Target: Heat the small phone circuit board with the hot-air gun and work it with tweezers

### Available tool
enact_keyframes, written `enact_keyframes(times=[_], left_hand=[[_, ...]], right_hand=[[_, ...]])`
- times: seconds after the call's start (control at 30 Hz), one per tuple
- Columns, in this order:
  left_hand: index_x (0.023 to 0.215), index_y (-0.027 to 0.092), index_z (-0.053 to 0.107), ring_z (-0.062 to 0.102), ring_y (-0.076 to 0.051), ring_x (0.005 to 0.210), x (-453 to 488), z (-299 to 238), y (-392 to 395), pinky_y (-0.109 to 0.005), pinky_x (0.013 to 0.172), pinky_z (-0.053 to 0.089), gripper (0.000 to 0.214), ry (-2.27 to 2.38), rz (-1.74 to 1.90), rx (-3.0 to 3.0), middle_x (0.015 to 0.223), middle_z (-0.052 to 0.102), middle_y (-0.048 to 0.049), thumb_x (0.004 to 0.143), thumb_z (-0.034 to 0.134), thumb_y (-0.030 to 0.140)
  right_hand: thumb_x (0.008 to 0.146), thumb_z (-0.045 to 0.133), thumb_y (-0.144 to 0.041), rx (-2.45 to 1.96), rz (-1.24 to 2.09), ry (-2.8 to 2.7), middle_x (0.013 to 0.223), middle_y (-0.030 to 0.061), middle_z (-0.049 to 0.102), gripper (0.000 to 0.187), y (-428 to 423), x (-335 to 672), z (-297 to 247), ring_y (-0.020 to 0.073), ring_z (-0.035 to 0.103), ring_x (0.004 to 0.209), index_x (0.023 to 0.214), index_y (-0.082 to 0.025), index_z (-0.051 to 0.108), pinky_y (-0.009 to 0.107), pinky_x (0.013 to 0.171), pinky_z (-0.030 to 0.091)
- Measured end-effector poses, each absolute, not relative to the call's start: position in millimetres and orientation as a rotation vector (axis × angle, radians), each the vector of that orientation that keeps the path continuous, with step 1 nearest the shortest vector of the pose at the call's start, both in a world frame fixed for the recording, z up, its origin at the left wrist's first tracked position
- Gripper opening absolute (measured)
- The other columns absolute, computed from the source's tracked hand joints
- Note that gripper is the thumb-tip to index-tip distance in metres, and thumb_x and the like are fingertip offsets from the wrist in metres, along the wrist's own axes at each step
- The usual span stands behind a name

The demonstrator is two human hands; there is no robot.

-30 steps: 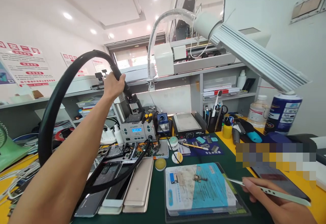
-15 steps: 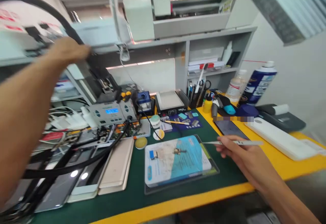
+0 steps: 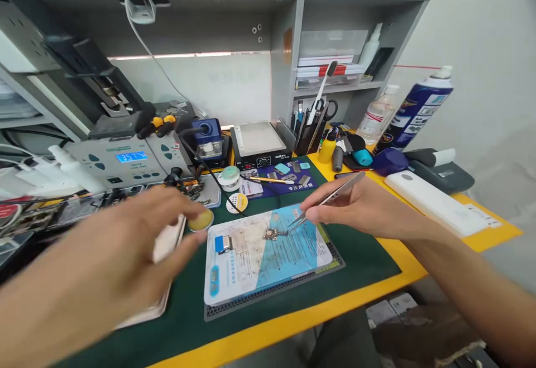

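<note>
Metal tweezers [image 3: 335,194] are pinched in my right hand [image 3: 349,206], their tips pointing down beside a small circuit board [image 3: 274,234]. Whether the tips touch the board I cannot tell. The board lies on a white and blue printed pad [image 3: 251,278]; to its left on the pad is a blue-ended flex connector [image 3: 223,244]. My left hand [image 3: 134,251], smeared by motion, hangs left of the pad with thumb and forefinger apart and nothing between them. Behind its fingertips sits a round yellowish tin [image 3: 201,220].
Partly behind my left hand lie phones and loose boards. At the back stand a grey station with a blue display [image 3: 132,157], a small hot plate [image 3: 259,142] and a pen holder [image 3: 310,130]. A spray can [image 3: 412,111] and a long white device [image 3: 439,203] are at right.
My left hand has come down from the black arm at upper left to beside the pad. My right hand has brought the tweezers left, over the pad. The view has tilted down.
</note>
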State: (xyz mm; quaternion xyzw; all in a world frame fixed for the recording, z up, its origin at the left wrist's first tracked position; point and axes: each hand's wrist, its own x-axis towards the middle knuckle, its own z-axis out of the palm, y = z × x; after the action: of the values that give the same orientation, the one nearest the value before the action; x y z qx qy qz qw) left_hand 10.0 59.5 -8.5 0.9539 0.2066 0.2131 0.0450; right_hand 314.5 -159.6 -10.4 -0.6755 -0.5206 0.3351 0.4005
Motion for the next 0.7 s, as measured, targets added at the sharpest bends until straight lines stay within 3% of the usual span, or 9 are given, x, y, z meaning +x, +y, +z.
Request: enact_keyframes(times=[0.07, 0.2, 0.37, 0.57, 0.7], left_hand=[[0.125, 0.049, 0.061, 0.075, -0.025, 0.092, 14, -37, 46, -0.042, 0.066, 0.066, 0.042, 0.522, 0.533, 3.019, 0.123, 0.070, 0.0061, 0.087, 0.057, 0.066], [0.120, 0.041, 0.064, 0.075, -0.028, 0.098, 23, -49, 40, -0.044, 0.075, 0.068, 0.042, 0.435, 0.492, 2.990, 0.121, 0.071, -0.0004, 0.086, 0.060, 0.066], [0.113, 0.040, 0.068, 0.073, -0.022, 0.097, 29, -47, 42, -0.035, 0.071, 0.063, 0.028, 0.357, 0.452, 2.950, 0.118, 0.070, -0.0008, 0.096, 0.055, 0.057], [0.121, 0.044, 0.066, 0.067, -0.020, 0.114, 26, -60, 35, -0.031, 0.084, 0.061, 0.025, 0.346, 0.434, 2.896, 0.123, 0.067, 0.0016, 0.097, 0.060, 0.050], [0.117, 0.045, 0.066, 0.071, -0.017, 0.107, 29, -61, 29, -0.026, 0.070, 0.061, 0.022, 0.394, 0.499, 2.785, 0.118, 0.070, 0.0042, 0.097, 0.059, 0.053]], right_hand=[[0.082, 0.085, -0.039, -1.718, 0.842, -1.360, 0.088, 0.0029, 0.082, 0.020, -153, 315, -10, 0.0219, 0.074, 0.080, 0.097, -0.025, 0.087, 0.029, 0.065, 0.055], [0.083, 0.084, -0.039, -1.753, 0.885, -1.411, 0.083, 0.0011, 0.081, 0.019, -144, 316, -13, 0.0197, 0.070, 0.074, 0.097, -0.027, 0.087, 0.028, 0.058, 0.050], [0.085, 0.082, -0.040, -1.763, 0.901, -1.439, 0.090, 0.0016, 0.082, 0.015, -140, 319, -19, 0.0231, 0.072, 0.081, 0.094, -0.030, 0.088, 0.031, 0.064, 0.053], [0.083, 0.084, -0.038, -1.669, 0.915, -1.410, 0.096, 0.0039, 0.084, 0.016, -138, 322, -29, 0.0262, 0.076, 0.084, 0.095, -0.028, 0.088, 0.032, 0.065, 0.058], [0.082, 0.085, -0.040, -1.665, 0.882, -1.430, 0.096, 0.0052, 0.084, 0.018, -136, 322, -30, 0.0272, 0.077, 0.085, 0.094, -0.027, 0.088, 0.033, 0.066, 0.060]])
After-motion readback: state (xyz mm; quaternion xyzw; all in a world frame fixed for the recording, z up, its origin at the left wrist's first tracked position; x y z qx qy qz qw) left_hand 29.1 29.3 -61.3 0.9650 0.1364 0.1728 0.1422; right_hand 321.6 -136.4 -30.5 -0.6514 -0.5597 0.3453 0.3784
